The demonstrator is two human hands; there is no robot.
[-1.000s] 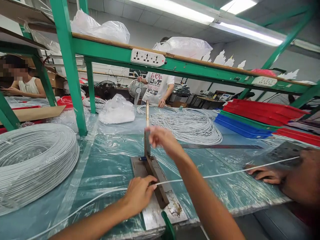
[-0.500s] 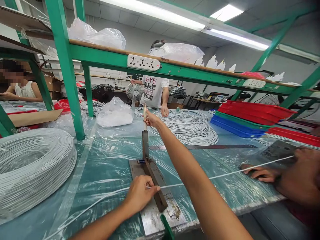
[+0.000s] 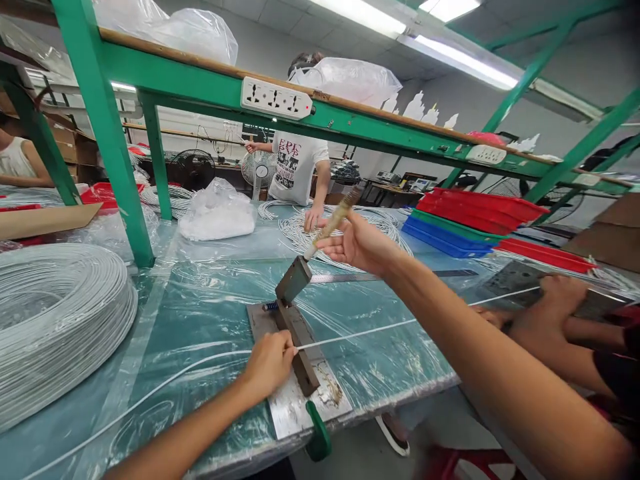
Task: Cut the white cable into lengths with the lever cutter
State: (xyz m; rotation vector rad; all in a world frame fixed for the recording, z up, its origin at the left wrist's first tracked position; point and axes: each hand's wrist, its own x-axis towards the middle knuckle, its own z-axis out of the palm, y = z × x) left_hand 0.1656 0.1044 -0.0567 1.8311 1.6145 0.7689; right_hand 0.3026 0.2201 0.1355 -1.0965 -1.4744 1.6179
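My left hand (image 3: 270,360) pinches a thin white cable (image 3: 370,329) beside the steel bar of a bench lever cutter (image 3: 304,377). The cable crosses that bar and runs off to the right. My right hand (image 3: 357,243) is at the cutter's lever handle (image 3: 333,223), its fingers loosely around the blurred grip. Below the handle, the lever's metal block (image 3: 293,280) leans to the right. A green clamp handle (image 3: 318,430) sits at the table's front edge, under the cutter's base plate (image 3: 290,413).
A big coil of white cable (image 3: 65,320) lies at left. Across the table, a person (image 3: 300,167) has a hand on more cable loops. Stacked red, green and blue trays (image 3: 465,223) stand back right. Another person's hands (image 3: 563,290) are on the right. A green shelf frame (image 3: 200,80) spans above.
The lever has swung from upright to a rightward tilt, and my right hand has moved right with it. My left hand still pinches the cable. The head view has shifted somewhat.
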